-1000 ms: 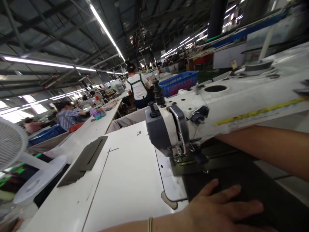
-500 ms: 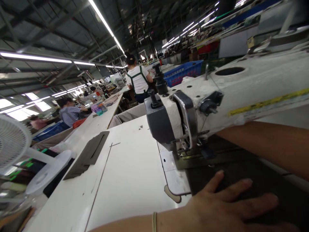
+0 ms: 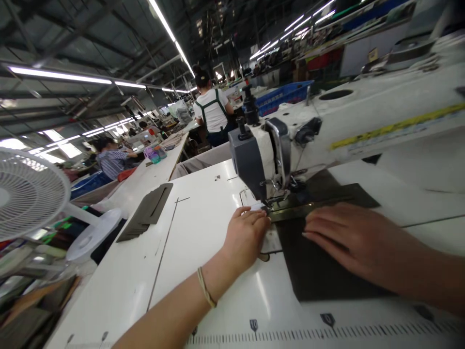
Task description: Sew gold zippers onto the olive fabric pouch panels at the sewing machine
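The white-and-grey sewing machine (image 3: pixel 254 160) stands over dark olive fabric (image 3: pixel 327 269) on the white table. A strip with a thin brassy line, perhaps a zipper (image 3: pixel 290 212), runs under its presser foot. My left hand (image 3: pixel 247 237), a cord bracelet at the wrist, is closed with its fingertips at the left end of this strip, beside the needle area. My right hand (image 3: pixel 348 237) lies with fingers stretched out over the fabric, right of the presser foot. Its fingertips touch the fabric just below the strip.
A stack of olive fabric pieces (image 3: pixel 147 211) lies on the table's left. A white fan (image 3: pixel 32 194) stands beyond the left edge. Ruler marks (image 3: pixel 290 334) run along the table front. Other people work behind; a blue basket (image 3: pixel 283 97) is past the machine.
My left hand has moved off the fabric to the strip's left end. My right hand has come from behind the machine head to the fabric in front. The view has shifted, showing the ruler marks.
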Tool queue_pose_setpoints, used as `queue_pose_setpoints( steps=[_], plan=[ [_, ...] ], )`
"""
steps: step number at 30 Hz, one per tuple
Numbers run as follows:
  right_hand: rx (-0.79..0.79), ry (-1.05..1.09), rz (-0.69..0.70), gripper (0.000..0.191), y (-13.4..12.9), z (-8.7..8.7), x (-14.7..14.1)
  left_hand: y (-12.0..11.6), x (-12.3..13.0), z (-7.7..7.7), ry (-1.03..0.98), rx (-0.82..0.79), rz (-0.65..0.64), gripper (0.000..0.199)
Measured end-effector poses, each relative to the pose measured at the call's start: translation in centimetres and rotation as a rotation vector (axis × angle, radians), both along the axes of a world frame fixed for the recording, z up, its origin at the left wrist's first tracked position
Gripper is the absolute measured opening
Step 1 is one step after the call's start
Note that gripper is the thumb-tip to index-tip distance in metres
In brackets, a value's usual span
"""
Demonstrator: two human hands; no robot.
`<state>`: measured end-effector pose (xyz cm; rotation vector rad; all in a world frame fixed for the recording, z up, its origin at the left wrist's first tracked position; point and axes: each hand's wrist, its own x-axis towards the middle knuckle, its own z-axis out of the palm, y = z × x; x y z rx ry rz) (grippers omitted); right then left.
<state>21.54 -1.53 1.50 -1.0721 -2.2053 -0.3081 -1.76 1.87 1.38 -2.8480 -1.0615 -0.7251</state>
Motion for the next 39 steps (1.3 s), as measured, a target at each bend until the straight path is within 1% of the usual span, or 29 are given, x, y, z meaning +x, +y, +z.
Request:
queue_pose_setpoints(
  steps=[2, 4, 7, 9, 12, 15, 17, 19, 21, 24, 26, 29, 32, 35, 39],
  plan=[
    [-0.038, -0.094, 0.042, 0.028, -0.2, -0.8, -1.4, 0.2, 0.3, 0.5, -0.021, -0.083, 0.084, 0.014],
    [-0.094, -0.149, 0.002, 0.023, 0.5, -1.5, -2.4, 0.2, 0.5, 1.0, -0.035, -0.127, 0.146, 0.014],
    [-0.141, -0.191, -0.019, 0.024, 1.7, -2.1, -3.0, 0.1, 0.6, 1.2, -0.038, -0.116, 0.132, 0.013],
    [-0.11, -0.199, 0.007, 0.021, 1.8, -2.3, -3.0, 0.0, 0.5, 0.9, -0.03, -0.078, 0.086, 0.012],
    [-0.036, -0.195, 0.047, 0.018, 1.1, -2.1, -2.9, -0.3, 0.5, 0.1, 0.009, 0.006, 0.039, 0.011],
    [0.077, -0.179, 0.099, 0.025, 0.4, -1.5, -3.0, -0.6, 0.6, -0.1, 0.076, 0.059, 0.034, 0.011],
    [0.187, -0.178, 0.062, 0.029, 0.4, -1.2, -3.0, -0.8, 0.7, 0.0, 0.12, 0.067, 0.036, 0.011],
    [0.223, -0.16, -0.013, 0.028, 0.8, -1.3, -3.0, -0.9, 0.8, 0.2, 0.151, 0.07, 0.043, 0.01],
    [0.153, -0.131, -0.03, 0.028, 1.3, -1.7, -3.0, -0.9, 0.8, 0.3, 0.165, 0.083, 0.05, 0.011],
    [0.034, -0.115, 0.017, 0.026, 1.9, -2.4, -2.9, -0.9, 1.0, 0.4, 0.168, 0.14, 0.056, 0.015],
    [-0.004, -0.138, 0.035, 0.026, 2.1, -2.4, -2.9, -0.9, 1.2, 0.5, 0.193, 0.189, 0.069, 0.016],
    [-0.037, -0.164, 0.051, 0.025, 2.1, -1.9, -2.9, -1.0, 1.6, 0.6, 0.259, 0.249, 0.093, 0.016],
    [-0.066, -0.164, 0.056, 0.024, 2.1, -1.2, -3.0, -0.9, 1.8, 0.6, 0.283, 0.272, 0.097, 0.016],
    [-0.109, -0.169, 0.041, 0.023, 2.0, -0.8, -3.0, -0.9, 1.7, 0.4, 0.26, 0.263, 0.094, 0.02],
    [-0.133, -0.206, 0.017, 0.024, 1.9, -0.7, -2.9, -0.7, 1.4, 0.3, 0.175, 0.246, 0.037, 0.021]
  ],
)
